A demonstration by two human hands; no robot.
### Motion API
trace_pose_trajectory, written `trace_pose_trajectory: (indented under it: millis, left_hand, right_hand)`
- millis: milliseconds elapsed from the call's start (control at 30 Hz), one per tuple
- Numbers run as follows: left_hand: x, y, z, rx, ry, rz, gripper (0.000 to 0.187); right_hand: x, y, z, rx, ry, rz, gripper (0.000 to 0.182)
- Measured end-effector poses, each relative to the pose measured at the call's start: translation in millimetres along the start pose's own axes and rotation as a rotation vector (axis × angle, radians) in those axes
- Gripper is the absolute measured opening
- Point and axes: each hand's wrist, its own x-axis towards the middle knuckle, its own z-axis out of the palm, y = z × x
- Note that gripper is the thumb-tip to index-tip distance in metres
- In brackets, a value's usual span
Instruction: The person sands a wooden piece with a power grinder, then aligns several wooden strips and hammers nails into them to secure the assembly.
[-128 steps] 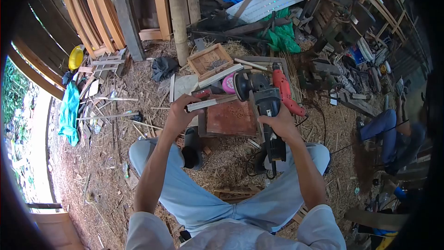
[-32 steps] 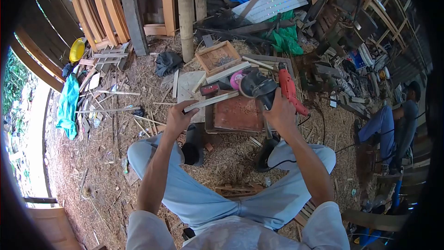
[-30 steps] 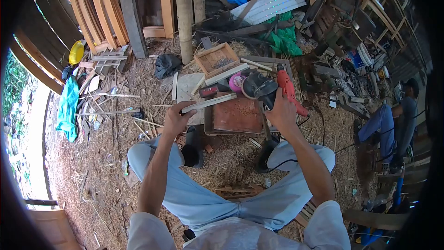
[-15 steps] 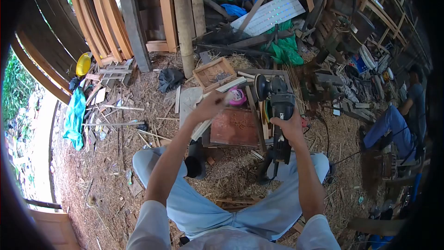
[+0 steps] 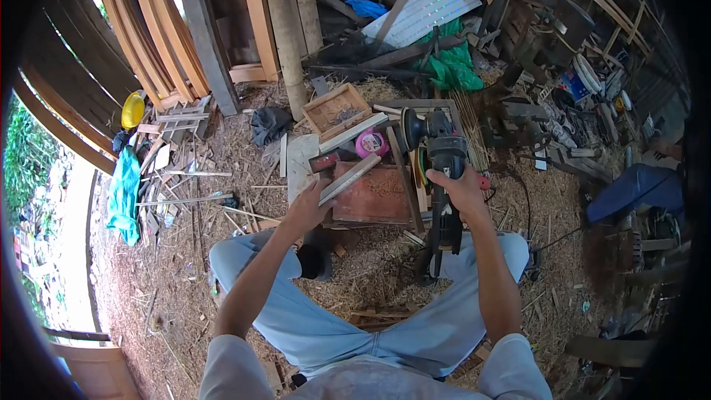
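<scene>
My left hand (image 5: 305,209) is closed around the near end of a short wooden strip (image 5: 352,178), which slants up and right over a reddish-brown board (image 5: 378,200) dusted with shavings. My right hand (image 5: 461,194) grips the body of a black angle grinder (image 5: 447,152). The grinder's round disc (image 5: 409,128) faces left, at the top of the tool. Beyond the strip sits a round pink object (image 5: 370,143) with a label. A small red and dark block (image 5: 324,161) lies just above my left hand.
A wooden box (image 5: 337,112) with small dark bits inside stands behind the board. A dark cable (image 5: 527,204) runs over the shavings at right. Another person's blue-clad leg (image 5: 637,196) is at the far right. Bamboo post (image 5: 289,67) and planks stand behind.
My left hand has come down and back from beside the pink object, and now holds the wooden strip. The grinder stays in my right hand. The other person at right has shifted.
</scene>
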Motion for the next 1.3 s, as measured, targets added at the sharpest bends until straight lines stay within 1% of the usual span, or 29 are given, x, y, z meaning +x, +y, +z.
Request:
trace_pose_trajectory:
  millis: [33, 67, 133, 167, 233, 267, 300, 333, 400, 433, 467, 533, 567, 633, 667, 733, 767, 833, 867, 933, 1067, 1133, 1267, 1300]
  left_hand:
    - [0, 0, 0, -0.075, -0.029, 0.003, 0.045]
    - [-1, 0, -1, -0.087, -0.016, 0.003, 0.045]
    - [-3, -2, -7, -0.180, -0.094, -0.054, 0.032]
    - [-6, -4, -12, -0.187, -0.076, -0.062, 0.032]
    - [-17, -9, -18, -0.179, -0.157, -0.170, 0.026]
    - [-22, -11, -19, -0.184, -0.149, -0.178, 0.026]
    - [-28, -13, -19, -0.130, -0.107, -0.148, 0.027]
    - [-32, -13, -20, -0.077, -0.070, -0.117, 0.029]
    - [-37, -7, -24, -0.105, -0.075, -0.139, 0.031]
    - [-38, -4, -26, -0.126, -0.082, -0.156, 0.032]
    - [-39, -6, -25, -0.132, -0.082, -0.157, 0.032]
    - [-41, -12, -20, 0.045, -0.022, -0.133, 0.031]
    - [-40, -17, -17, 0.037, -0.021, -0.136, 0.031]
    - [-38, -25, -13, 0.059, -0.031, -0.100, 0.030]
    - [-39, -28, -10, 0.052, -0.029, -0.099, 0.030]
    - [-40, -24, -14, 0.071, 0.004, -0.071, 0.031]
    - [-40, -23, -15, 0.066, 0.008, -0.074, 0.031]
    - [-39, -25, -17, 0.066, -0.038, -0.080, 0.034]
    - [-39, -28, -15, 0.062, -0.034, -0.085, 0.034]
    - [-38, -36, -10, 0.061, -0.053, -0.085, 0.036]
    - [-38, -40, -7, 0.011, -0.071, -0.097, 0.038]
    - [-38, -40, -7, -0.013, -0.054, -0.095, 0.039]
    - [-32, -36, -9, -0.071, -0.078, -0.079, 0.036]
    - [-31, -32, -10, -0.081, -0.084, -0.091, 0.034]
  right_hand:
    - [-1, -5, 1, -0.019, -0.020, 0.052, 0.048]
    - [0, 0, 2, -0.034, -0.022, 0.045, 0.048]
    - [2, 14, 8, -0.116, -0.001, -0.241, 0.051]
    - [2, 14, 11, -0.127, -0.017, -0.248, 0.051]
    - [-3, 13, 18, -0.454, 0.015, -0.358, 0.061]
    - [-5, 11, 22, -0.614, 0.035, -0.415, 0.066]
    - [-17, -5, 33, -0.694, 0.013, -0.354, 0.073]
    - [-24, -11, 43, -0.700, 0.008, -0.352, 0.073]
    - [-33, -21, 60, -0.901, -0.062, -0.306, 0.073]
    - [-36, -27, 68, -0.904, -0.114, -0.294, 0.074]
    - [-37, -25, 74, -0.910, -0.115, -0.292, 0.074]
    - [-37, -17, 83, -1.050, -0.120, -0.432, 0.073]
    - [-36, -14, 85, -1.058, -0.123, -0.431, 0.073]
    - [-35, -12, 89, -1.131, -0.171, -0.526, 0.074]
    - [-37, -13, 90, -1.138, -0.170, -0.527, 0.074]
    - [-40, -20, 94, -1.267, -0.167, -0.501, 0.077]
    - [-40, -22, 95, -1.273, -0.171, -0.502, 0.077]
    - [-37, -26, 95, -1.230, -0.139, -0.442, 0.078]
    - [-34, -24, 92, -1.235, -0.144, -0.445, 0.078]
    - [-23, -16, 83, -1.313, -0.054, -0.449, 0.078]
    - [-8, -11, 64, -1.326, -0.046, -0.451, 0.080]
    - [-13, -19, 63, -1.321, -0.015, -0.379, 0.078]
    - [-30, -19, 70, -1.298, -0.048, -0.398, 0.075]
    - [-35, -18, 75, -1.270, -0.075, -0.431, 0.074]
